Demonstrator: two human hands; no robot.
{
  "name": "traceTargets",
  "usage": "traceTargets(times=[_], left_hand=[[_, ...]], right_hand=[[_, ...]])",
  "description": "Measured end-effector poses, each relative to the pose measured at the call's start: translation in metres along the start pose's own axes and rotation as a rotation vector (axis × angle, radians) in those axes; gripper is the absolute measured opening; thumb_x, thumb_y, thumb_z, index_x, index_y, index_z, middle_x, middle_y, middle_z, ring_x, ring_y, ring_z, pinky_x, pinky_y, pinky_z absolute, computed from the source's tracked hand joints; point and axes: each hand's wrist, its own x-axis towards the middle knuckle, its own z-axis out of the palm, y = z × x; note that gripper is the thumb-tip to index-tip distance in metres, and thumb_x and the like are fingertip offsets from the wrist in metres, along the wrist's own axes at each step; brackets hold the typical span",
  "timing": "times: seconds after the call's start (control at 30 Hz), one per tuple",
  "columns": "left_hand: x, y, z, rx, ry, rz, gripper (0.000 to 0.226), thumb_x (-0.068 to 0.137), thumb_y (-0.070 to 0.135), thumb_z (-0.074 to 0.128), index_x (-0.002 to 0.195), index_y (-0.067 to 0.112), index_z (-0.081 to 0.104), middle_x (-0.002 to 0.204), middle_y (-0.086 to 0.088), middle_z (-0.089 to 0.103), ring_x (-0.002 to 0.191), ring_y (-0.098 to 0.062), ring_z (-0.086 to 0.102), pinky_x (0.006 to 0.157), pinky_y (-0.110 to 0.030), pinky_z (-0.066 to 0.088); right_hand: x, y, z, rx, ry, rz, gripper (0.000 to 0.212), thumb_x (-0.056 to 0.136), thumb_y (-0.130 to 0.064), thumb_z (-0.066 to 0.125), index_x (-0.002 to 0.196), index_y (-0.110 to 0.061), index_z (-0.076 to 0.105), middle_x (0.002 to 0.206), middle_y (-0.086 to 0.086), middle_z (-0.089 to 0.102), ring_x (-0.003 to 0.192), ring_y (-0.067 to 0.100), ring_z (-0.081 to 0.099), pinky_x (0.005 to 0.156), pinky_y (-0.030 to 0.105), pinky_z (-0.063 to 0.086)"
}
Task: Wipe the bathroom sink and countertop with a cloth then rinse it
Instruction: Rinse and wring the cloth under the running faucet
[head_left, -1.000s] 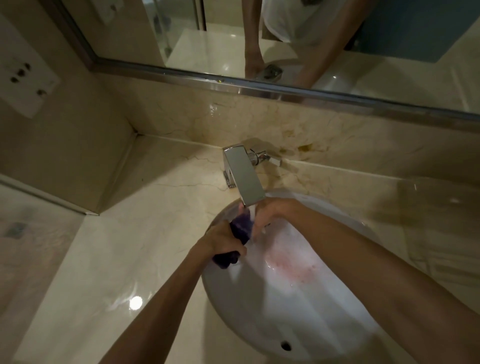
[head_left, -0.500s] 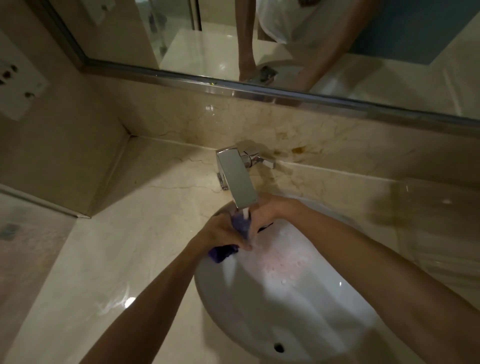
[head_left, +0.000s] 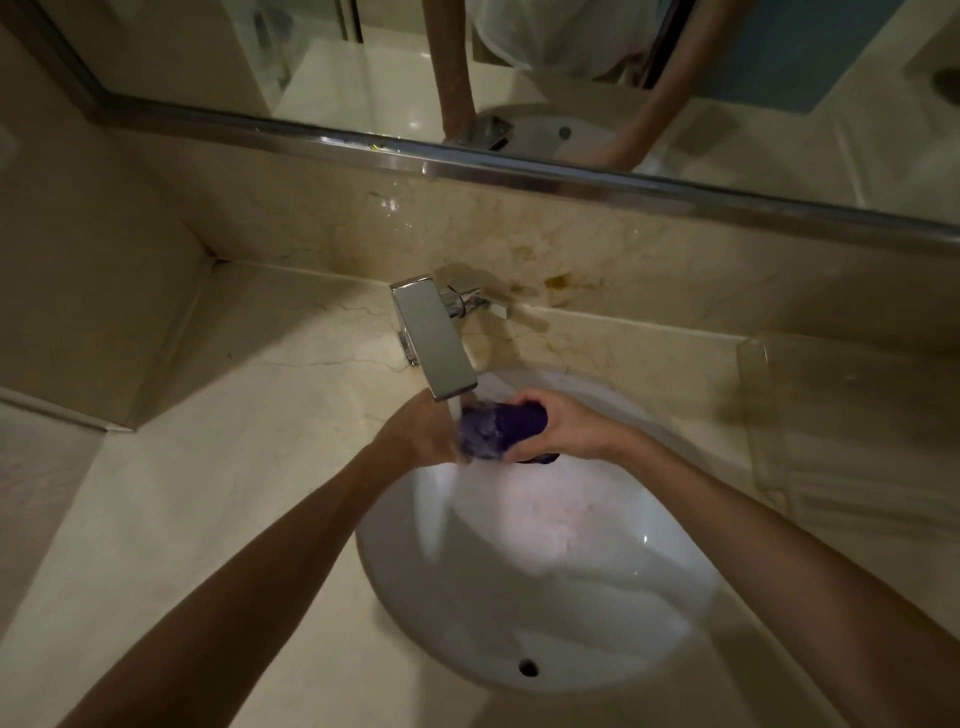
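A dark purple cloth (head_left: 501, 430), bunched and wet, sits between both hands just under the spout of the chrome faucet (head_left: 435, 340). Water runs from the spout onto the cloth and down into the white oval sink (head_left: 519, 597). My left hand (head_left: 423, 434) grips the cloth's left end. My right hand (head_left: 563, 430) wraps over its right end, fingers curled on top. Pale pinkish foamy water lies in the basin under the hands. The beige marble countertop (head_left: 218, 467) surrounds the sink.
A mirror with a chrome frame (head_left: 519, 161) runs along the back wall above a stained marble backsplash (head_left: 561, 283). A clear tray (head_left: 852, 415) sits on the counter at the right. The side wall closes in at the left.
The cloth has turned from upright in my left hand to lying sideways between both hands, with my right hand now wrapped over it. The pink tint in the basin has faded.
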Motion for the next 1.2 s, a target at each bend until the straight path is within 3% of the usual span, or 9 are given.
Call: traceTargets(times=[0.13, 0.3, 0.4, 0.5, 0.6, 0.77, 0.9, 0.97, 1.2], left_hand=[[-0.010, -0.006, -0.001, -0.047, 0.060, 0.090, 0.056, 0.076, 0.033, 0.083, 0.125, 0.013, 0.065, 0.122, -0.012, 0.069, 0.117, -0.029, 0.064, 0.102, -0.043, 0.052], [-0.024, -0.002, -0.005, 0.106, 0.316, 0.541, 0.040, 0.081, 0.038, 0.079, 0.110, 0.014, 0.067, 0.096, -0.004, 0.074, 0.083, -0.020, 0.072, 0.081, -0.035, 0.061], [-0.021, -0.004, 0.003, 0.242, 0.435, 0.729, 0.027, 0.094, 0.041, 0.063, 0.113, 0.022, 0.061, 0.093, -0.002, 0.067, 0.081, -0.017, 0.065, 0.077, -0.030, 0.055], [-0.014, -0.012, 0.007, 0.400, 0.452, 0.887, 0.021, 0.097, 0.037, 0.060, 0.113, 0.024, 0.057, 0.096, -0.004, 0.066, 0.082, -0.019, 0.064, 0.070, -0.034, 0.056], [-0.012, -0.019, 0.001, 0.470, 0.492, 0.983, 0.023, 0.095, 0.026, 0.061, 0.116, 0.020, 0.054, 0.097, -0.007, 0.066, 0.079, -0.020, 0.065, 0.068, -0.035, 0.057], [-0.015, -0.017, -0.013, 0.517, 0.507, 1.089, 0.032, 0.102, 0.022, 0.044, 0.131, 0.014, 0.055, 0.096, -0.011, 0.070, 0.069, -0.022, 0.067, 0.063, -0.032, 0.056], [-0.022, -0.013, -0.004, 0.624, 0.326, 0.830, 0.051, 0.081, 0.036, 0.070, 0.127, 0.016, 0.062, 0.098, -0.008, 0.068, 0.075, -0.025, 0.069, 0.063, -0.034, 0.055], [-0.027, 0.002, -0.003, 0.655, 0.124, 0.494, 0.052, 0.083, 0.036, 0.070, 0.129, 0.016, 0.056, 0.112, -0.009, 0.067, 0.093, -0.030, 0.071, 0.078, -0.039, 0.056], [-0.038, 0.035, 0.033, 0.055, 0.030, -0.362, 0.029, 0.090, 0.023, 0.064, 0.118, 0.015, 0.063, 0.098, -0.005, 0.068, 0.091, -0.021, 0.067, 0.078, -0.029, 0.052]], right_hand=[[-0.013, 0.012, 0.006, 0.435, 0.081, -0.003, 0.020, 0.092, -0.033, 0.070, 0.110, -0.025, 0.073, 0.109, 0.000, 0.074, 0.105, 0.021, 0.068, 0.079, 0.029, 0.060], [0.011, 0.044, 0.054, 0.979, 0.306, 0.375, 0.039, 0.107, -0.027, 0.042, 0.124, 0.000, 0.065, 0.091, 0.013, 0.073, 0.079, 0.026, 0.069, 0.064, 0.034, 0.058], [0.011, 0.045, 0.077, 1.127, 0.009, 0.452, 0.048, 0.103, -0.044, 0.048, 0.109, 0.000, 0.067, 0.080, 0.012, 0.074, 0.072, 0.024, 0.072, 0.062, 0.033, 0.060], [0.000, 0.053, 0.084, 1.194, -0.571, 0.248, 0.091, 0.088, -0.075, 0.046, 0.150, -0.008, 0.044, 0.144, 0.022, 0.052, 0.137, 0.042, 0.045, 0.104, 0.059, 0.046], [-0.014, 0.052, 0.075, 0.992, -0.758, 0.172, 0.094, 0.080, -0.045, 0.079, 0.153, -0.007, 0.034, 0.136, 0.017, 0.057, 0.122, 0.031, 0.060, 0.094, 0.039, 0.053], [-0.029, 0.013, 0.054, 0.522, -0.470, 0.222, 0.044, 0.081, 0.006, 0.072, 0.116, -0.015, 0.056, 0.086, 0.001, 0.064, 0.076, 0.013, 0.065, 0.067, 0.030, 0.057], [-0.027, -0.002, 0.064, 0.020, -0.131, 0.219, 0.029, 0.068, 0.000, 0.074, 0.091, -0.013, 0.060, 0.066, -0.001, 0.059, 0.054, 0.012, 0.054, 0.051, 0.030, 0.045], [-0.020, -0.005, 0.064, -0.328, 0.048, 0.171, 0.040, 0.067, -0.011, 0.079, 0.103, -0.012, 0.063, 0.083, 0.003, 0.068, 0.067, 0.017, 0.062, 0.060, 0.035, 0.054], [0.007, -0.015, 0.057, -1.228, 0.269, -0.200, 0.041, 0.086, -0.023, 0.073, 0.122, -0.017, 0.054, 0.109, 0.005, 0.067, 0.090, 0.024, 0.064, 0.070, 0.034, 0.051]])
